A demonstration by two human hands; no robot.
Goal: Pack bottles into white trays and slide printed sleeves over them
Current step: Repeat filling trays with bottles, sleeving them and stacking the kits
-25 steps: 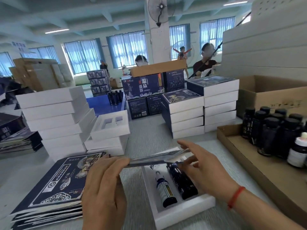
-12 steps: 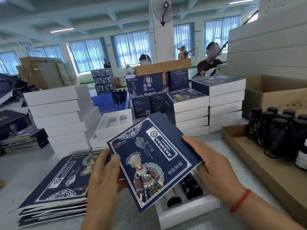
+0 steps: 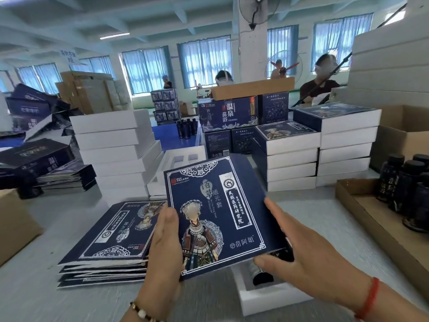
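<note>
We hold the printed sleeve (image 3: 220,214) by its two side edges, left hand (image 3: 166,247) curled round one and right hand (image 3: 308,259) pinching the other, above the white tray (image 3: 262,298) with its dark bottles (image 3: 262,275) (only the near end shows). If the sleeve's mouth stays flat it may catch the tray's corner and crease, or nudge the tray along the table (image 3: 30,287).

A single head-worn wide-angle camera looks forward and down over the table (image 3: 232,198), close above the person's hands, with the room's windows beyond.
</note>
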